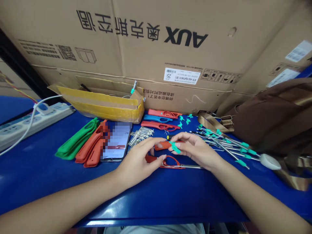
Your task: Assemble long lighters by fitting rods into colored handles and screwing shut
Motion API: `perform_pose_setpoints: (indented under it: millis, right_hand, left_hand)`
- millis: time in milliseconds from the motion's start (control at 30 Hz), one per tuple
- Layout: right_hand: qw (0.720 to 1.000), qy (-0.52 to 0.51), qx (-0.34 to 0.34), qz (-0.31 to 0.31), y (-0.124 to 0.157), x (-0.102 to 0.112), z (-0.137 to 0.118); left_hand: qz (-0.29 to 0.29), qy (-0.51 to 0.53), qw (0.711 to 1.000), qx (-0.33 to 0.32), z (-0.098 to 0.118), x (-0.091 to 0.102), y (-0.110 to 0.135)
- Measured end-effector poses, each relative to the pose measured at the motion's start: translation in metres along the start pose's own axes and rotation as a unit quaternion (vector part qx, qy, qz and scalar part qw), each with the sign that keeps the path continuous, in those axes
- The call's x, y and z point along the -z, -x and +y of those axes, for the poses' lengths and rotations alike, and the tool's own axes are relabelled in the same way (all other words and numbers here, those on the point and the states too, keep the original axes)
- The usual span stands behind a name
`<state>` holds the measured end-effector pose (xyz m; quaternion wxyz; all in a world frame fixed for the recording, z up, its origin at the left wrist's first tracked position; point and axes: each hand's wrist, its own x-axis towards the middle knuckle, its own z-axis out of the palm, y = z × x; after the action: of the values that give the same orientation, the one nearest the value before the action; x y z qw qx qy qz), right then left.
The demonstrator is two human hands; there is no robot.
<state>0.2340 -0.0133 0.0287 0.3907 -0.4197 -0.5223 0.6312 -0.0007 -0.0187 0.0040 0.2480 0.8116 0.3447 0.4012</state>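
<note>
Blue table (156, 201) bears a yellow-taped box (104, 107) with metal tube (135, 85) inside; right hand (198, 151) pinches green piece (175, 148), left hand (136, 159) curves over red casing (149, 158), thumb and forefinger apart.

A small teal piece (175, 148) sits tilted in the right hand (200, 152).

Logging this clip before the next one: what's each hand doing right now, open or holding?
Left hand: open, thumb and fingers apart; contact with the red casing cannot be told.
Right hand: closed, pinching a small green piece.
</note>
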Motion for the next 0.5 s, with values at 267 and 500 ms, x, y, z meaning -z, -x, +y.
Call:
perform_pose_setpoints:
  millis: [267,500]
  right_hand:
    - [0.997,-0.057,-0.027,-0.05,0.0066,-0.0073,0.0053]
    - [0.993,-0.077,-0.061,-0.07,0.008,-0.0097,0.0118]
  left_hand:
    - [-0.01,0.044,0.997,-0.06,0.0023,0.0026,-0.0005]
    - [-0.031,0.048,0.998,-0.019,0.0023,0.0033,-0.0023]
